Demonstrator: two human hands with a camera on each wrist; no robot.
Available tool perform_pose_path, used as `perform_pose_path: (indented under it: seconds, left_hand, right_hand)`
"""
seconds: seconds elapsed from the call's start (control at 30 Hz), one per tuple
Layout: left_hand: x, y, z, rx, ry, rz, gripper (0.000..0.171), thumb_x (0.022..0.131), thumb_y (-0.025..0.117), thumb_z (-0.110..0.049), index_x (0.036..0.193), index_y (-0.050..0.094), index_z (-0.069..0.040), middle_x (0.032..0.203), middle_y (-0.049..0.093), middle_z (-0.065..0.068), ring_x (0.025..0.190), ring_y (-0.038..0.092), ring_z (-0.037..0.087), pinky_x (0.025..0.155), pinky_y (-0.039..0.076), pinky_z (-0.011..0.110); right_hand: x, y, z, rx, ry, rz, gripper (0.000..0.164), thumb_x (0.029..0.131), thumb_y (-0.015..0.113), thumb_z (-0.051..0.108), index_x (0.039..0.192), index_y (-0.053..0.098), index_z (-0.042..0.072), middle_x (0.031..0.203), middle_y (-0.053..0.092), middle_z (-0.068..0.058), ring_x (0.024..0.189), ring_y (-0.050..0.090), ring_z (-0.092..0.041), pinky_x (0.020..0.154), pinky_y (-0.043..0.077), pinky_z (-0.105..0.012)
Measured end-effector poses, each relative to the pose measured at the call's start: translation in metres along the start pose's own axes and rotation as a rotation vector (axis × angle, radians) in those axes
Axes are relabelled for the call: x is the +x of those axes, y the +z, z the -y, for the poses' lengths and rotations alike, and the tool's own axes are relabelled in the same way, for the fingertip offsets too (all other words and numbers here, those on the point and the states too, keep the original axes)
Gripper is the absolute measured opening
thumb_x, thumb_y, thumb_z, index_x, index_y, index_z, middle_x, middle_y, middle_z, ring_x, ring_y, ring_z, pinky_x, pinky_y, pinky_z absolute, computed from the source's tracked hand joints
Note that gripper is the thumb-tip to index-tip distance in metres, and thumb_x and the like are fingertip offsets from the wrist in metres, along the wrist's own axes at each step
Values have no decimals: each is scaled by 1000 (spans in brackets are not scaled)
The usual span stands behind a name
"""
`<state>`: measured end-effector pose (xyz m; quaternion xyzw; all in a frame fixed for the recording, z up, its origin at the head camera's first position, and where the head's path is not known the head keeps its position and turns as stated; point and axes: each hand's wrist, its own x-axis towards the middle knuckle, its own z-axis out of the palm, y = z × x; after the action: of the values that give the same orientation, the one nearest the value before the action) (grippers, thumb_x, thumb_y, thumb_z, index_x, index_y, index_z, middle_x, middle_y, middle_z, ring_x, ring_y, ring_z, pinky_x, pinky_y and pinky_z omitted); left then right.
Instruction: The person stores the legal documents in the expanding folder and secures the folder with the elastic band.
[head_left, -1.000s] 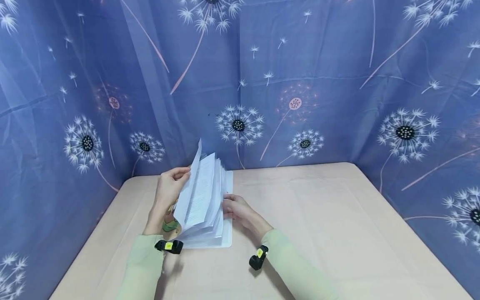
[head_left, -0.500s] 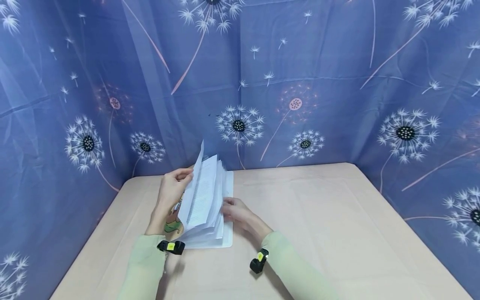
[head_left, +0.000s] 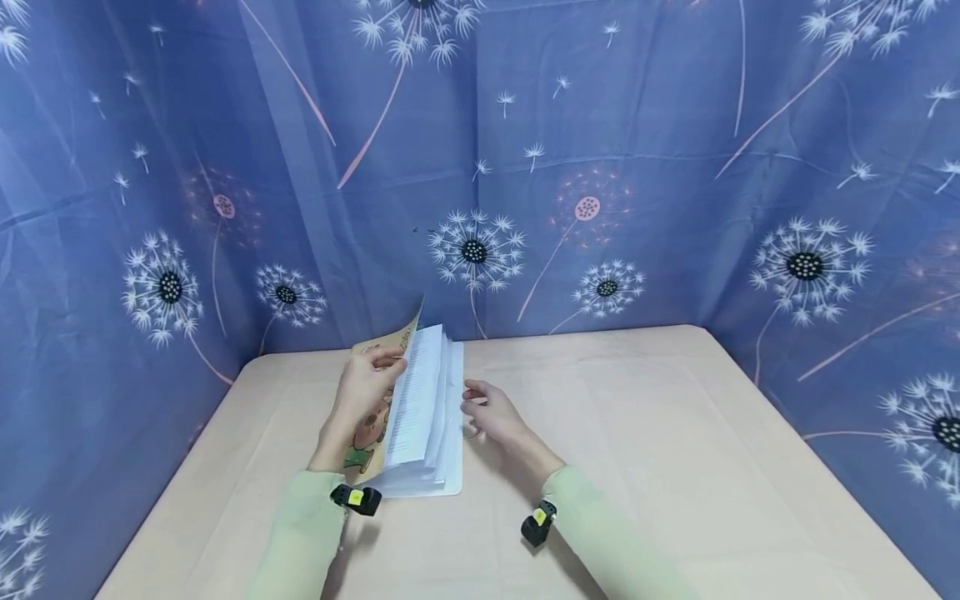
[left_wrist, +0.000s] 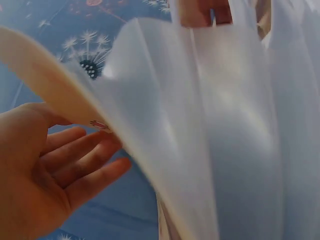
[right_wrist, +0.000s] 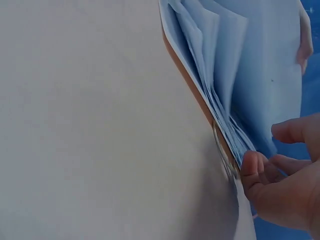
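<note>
A folder of clear sleeves (head_left: 422,400) holding printed sheets lies at the table's left middle, its leaves fanned upward. Its tan cover (head_left: 381,429) with a cartoon picture stands half raised on the left. My left hand (head_left: 367,387) pinches the edge of that cover between thumb and fingers; in the left wrist view, clear sleeves (left_wrist: 170,110) spread beside the hand. My right hand (head_left: 495,412) is at the folder's right edge, its fingers loosely bent. A thin elastic loop (right_wrist: 220,147) hangs from that edge beside the fingertips. Whether they touch the leaves, I cannot tell.
A pale pink cloth covers the table (head_left: 675,467). Blue curtains (head_left: 660,108) with dandelion prints enclose the left, back and right sides. Black wrist cameras (head_left: 357,499) are strapped over both light green sleeves.
My left hand has moved right, and the cover now leans further toward the leaves, showing more of its picture. My right hand has drawn back right from among the leaves to the folder's edge.
</note>
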<state>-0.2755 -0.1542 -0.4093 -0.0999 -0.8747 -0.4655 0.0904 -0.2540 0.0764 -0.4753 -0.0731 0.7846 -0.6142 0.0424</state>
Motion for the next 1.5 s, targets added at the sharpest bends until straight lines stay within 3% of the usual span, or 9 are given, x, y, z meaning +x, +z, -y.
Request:
perform_pose_path:
  seconds: [0.2, 0.4, 0.63, 0.77, 0.87, 0.97, 1.1, 1.37, 1.5]
  left_hand:
    - [1, 13, 0, 11, -20, 25, 39, 96, 64, -28, 129, 67, -8, 116, 72, 13, 71, 68, 19, 59, 52, 27]
    - [2, 27, 3, 12, -20, 37, 33, 95, 64, -23, 123, 71, -6, 113, 74, 11, 85, 72, 22, 69, 56, 27]
    - [-3, 45, 6, 22, -61, 45, 32, 93, 65, -22, 119, 72, -5, 112, 74, 7, 94, 69, 19, 78, 54, 33]
    - [-7, 56, 7, 113, -62, 82, 33, 93, 64, -22, 120, 72, -5, 113, 74, 8, 82, 67, 14, 67, 51, 29]
    - [-9, 62, 8, 187, -49, 99, 33, 93, 63, -22, 119, 72, -5, 108, 75, 10, 62, 61, 12, 54, 46, 26]
    - [-9, 68, 8, 228, -26, 93, 31, 92, 64, -21, 117, 73, -5, 104, 76, 10, 54, 56, 10, 50, 42, 26]
    - [-8, 75, 9, 317, 4, 79, 29, 92, 64, -25, 114, 74, -9, 106, 76, 7, 60, 58, 9, 56, 45, 26]
    - [-8, 87, 12, 537, 15, 126, 28, 91, 65, -34, 109, 76, -16, 103, 77, 4, 83, 70, 22, 77, 50, 40]
    - [-7, 89, 11, 605, 22, 162, 27, 89, 69, -36, 104, 78, -15, 98, 76, 5, 81, 68, 23, 73, 50, 40]
  right_hand:
    - [-1, -10, 1, -68, -8, 4, 52, 97, 57, 7, 145, 44, -3, 127, 59, -22, 84, 63, -31, 64, 54, -34]
    - [-1, -17, 2, -128, -37, 53, 51, 96, 57, 7, 144, 45, -4, 122, 60, -22, 83, 63, -27, 64, 52, -29]
    - [-1, -24, -2, -188, -52, 83, 47, 95, 59, 5, 139, 49, -7, 115, 63, -22, 98, 65, -25, 79, 55, -30]
    - [-1, -28, -4, -221, -43, 75, 45, 94, 60, 6, 136, 52, -7, 114, 65, -21, 106, 66, -32, 81, 56, -32]
    - [-1, -31, -5, -229, -33, 80, 45, 94, 60, 7, 135, 53, -8, 113, 66, -21, 105, 65, -31, 83, 56, -32]
    - [-1, -33, -7, -216, -25, 94, 45, 94, 59, 7, 136, 52, -8, 113, 65, -20, 103, 64, -27, 85, 55, -33]
    - [-1, -35, -8, -228, -9, 106, 43, 94, 60, 10, 134, 54, -6, 110, 65, -17, 96, 62, -21, 82, 54, -32]
    - [-1, -36, -6, -252, 5, 123, 43, 93, 61, 9, 132, 55, -9, 102, 64, -15, 83, 60, -17, 70, 51, -26]
    - [0, -37, -7, -246, 8, 128, 42, 93, 60, 7, 131, 55, -9, 100, 64, -15, 80, 60, -18, 68, 50, -25]
